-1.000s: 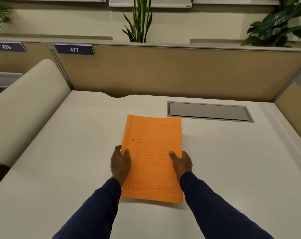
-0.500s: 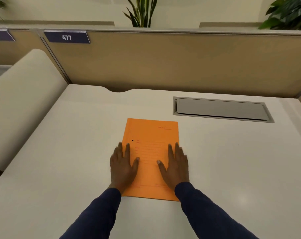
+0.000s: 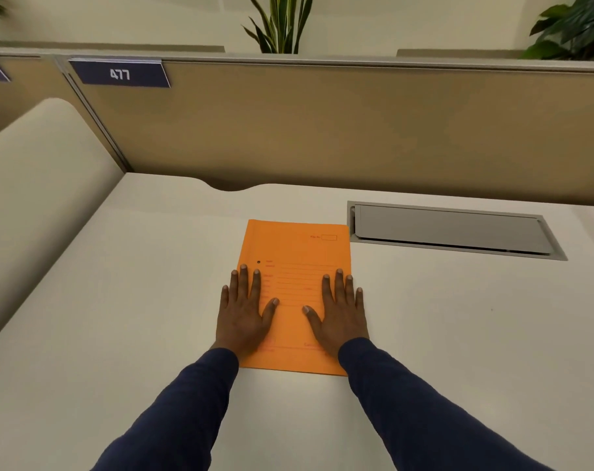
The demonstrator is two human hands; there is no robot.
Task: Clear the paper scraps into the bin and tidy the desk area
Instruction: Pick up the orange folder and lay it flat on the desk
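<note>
Your hands, left (image 3: 243,319) and right (image 3: 339,321), stay spread flat on the orange folder (image 3: 295,253), no longer gripping its edges; its printed text is unreadable.

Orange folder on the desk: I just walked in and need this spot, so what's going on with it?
A person in dark blue sleeves has both palms flat on the orange folder, which lies closed on the white desk. The left hand rests on its left edge, the right hand on its right edge, fingers spread, not gripping. The folder's far right corner sits beside the grey cable hatch. No paper scraps or bin are in view.
</note>
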